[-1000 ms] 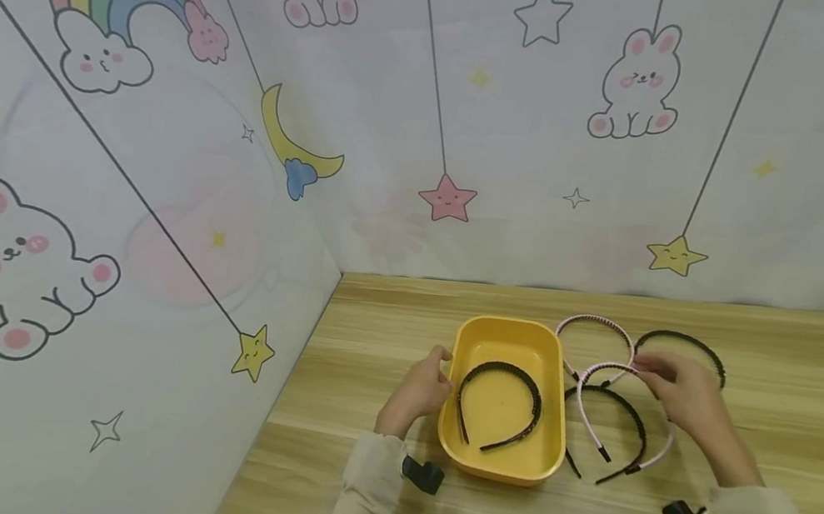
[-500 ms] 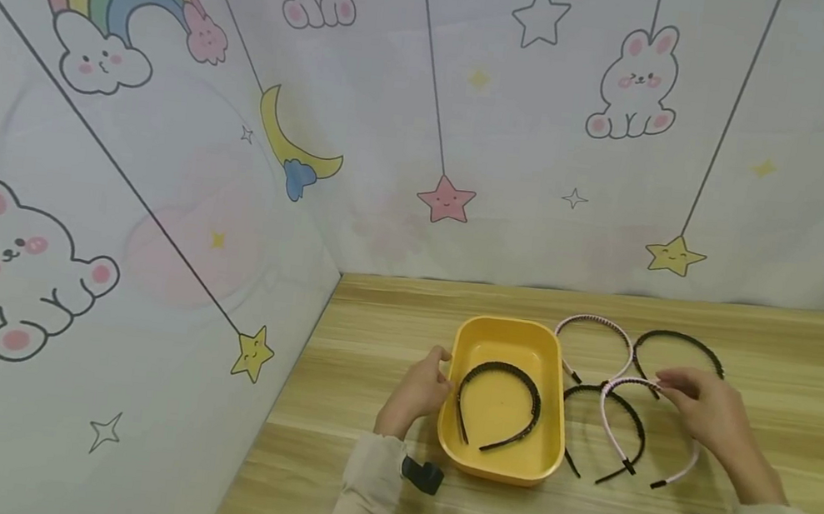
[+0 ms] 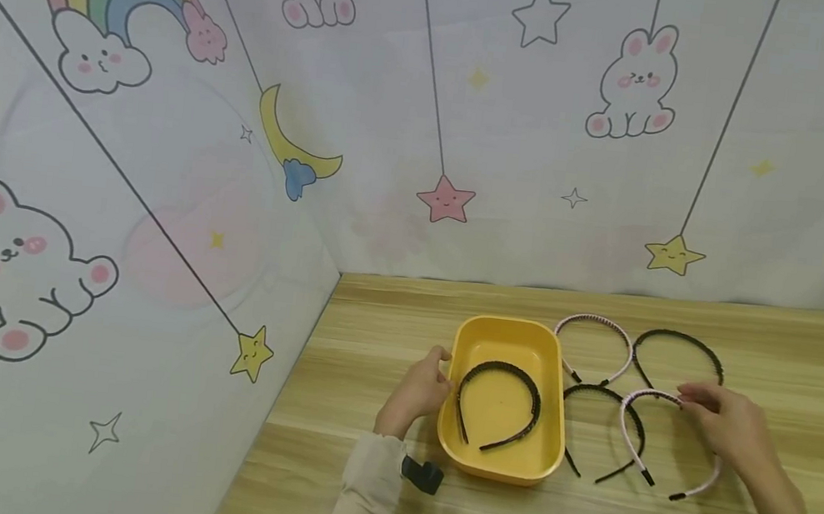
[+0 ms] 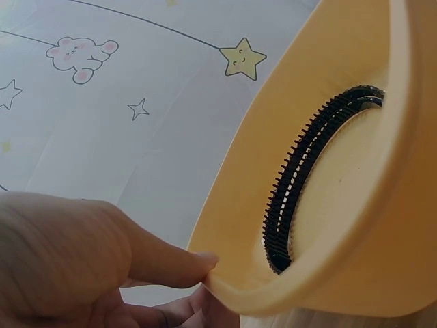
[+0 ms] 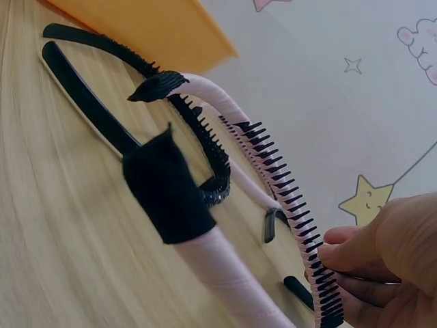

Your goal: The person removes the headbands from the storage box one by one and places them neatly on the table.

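Observation:
My left hand point(image 3: 418, 392) pinches the near-left side of a yellow plastic bin point(image 3: 510, 324); in the left wrist view the thumb point(image 4: 174, 263) presses on its rim, with fingers below. A black toothed headband point(image 3: 538, 404) lies inside the bin. On the right, my right hand point(image 3: 735, 429) holds a pink headband point(image 3: 626, 426) by the top of its arch, between thumb and fingers. Black comb teeth line its inner side, and its black-tipped ends point toward me. The right wrist view shows one pink arm point(image 5: 225, 273) close up, with the pinching fingers at the toothed band.
Beside the bin lies a black headband point(image 3: 640, 423), partly overlapped by the held one in the head view. Behind it are another pink headband point(image 3: 596, 318) and another black one point(image 3: 686, 336). A cartoon-printed cloth point(image 3: 519, 243) rises behind and left of the wooden table point(image 3: 376, 312).
My right hand has moved right and toward me with the pink headband, away from the bin and the other headbands. The left hand and bin have stayed in place.

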Action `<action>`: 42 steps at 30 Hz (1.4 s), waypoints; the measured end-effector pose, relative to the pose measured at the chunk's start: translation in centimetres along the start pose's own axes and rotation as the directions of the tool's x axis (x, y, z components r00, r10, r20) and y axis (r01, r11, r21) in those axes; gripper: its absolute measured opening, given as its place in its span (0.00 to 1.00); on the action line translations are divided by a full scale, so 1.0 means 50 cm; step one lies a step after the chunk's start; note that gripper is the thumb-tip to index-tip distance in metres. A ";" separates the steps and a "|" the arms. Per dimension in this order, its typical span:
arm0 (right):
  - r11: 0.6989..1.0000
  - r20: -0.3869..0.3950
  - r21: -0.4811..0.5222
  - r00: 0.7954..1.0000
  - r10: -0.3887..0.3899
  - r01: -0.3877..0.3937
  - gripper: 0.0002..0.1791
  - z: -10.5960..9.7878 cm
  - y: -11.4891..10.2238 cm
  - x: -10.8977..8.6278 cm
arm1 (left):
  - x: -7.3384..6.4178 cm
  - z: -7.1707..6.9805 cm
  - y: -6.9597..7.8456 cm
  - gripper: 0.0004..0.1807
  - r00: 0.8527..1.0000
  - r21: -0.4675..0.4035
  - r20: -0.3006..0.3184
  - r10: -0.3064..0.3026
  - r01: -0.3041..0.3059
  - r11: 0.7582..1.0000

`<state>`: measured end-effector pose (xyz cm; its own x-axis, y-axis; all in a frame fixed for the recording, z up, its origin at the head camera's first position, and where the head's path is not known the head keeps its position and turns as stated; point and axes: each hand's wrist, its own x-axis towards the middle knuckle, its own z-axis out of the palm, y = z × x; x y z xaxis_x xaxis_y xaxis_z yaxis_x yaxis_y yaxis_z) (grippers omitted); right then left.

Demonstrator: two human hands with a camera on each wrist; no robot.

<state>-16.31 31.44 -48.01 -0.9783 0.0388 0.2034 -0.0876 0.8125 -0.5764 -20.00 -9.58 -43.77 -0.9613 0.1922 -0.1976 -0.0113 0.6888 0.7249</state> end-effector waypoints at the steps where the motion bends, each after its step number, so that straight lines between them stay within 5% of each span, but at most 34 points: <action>1: 1.000 0.003 -0.002 1.000 0.002 -0.002 0.11 -0.001 0.003 -0.001 | 0.000 0.000 0.000 0.23 1.000 -0.001 0.001 0.000 0.000 1.000; 42: 0.998 -0.039 -0.048 0.998 0.043 -0.045 0.09 -0.015 0.072 -0.025 | 0.001 -0.002 -0.002 0.23 1.000 0.015 0.000 0.018 -0.018 1.000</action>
<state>-15.26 34.75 -49.73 -0.9732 0.0964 0.2086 -0.0341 0.8371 -0.5460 -20.08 -9.70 -43.80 -0.9612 0.2051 -0.1845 0.0105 0.6956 0.7184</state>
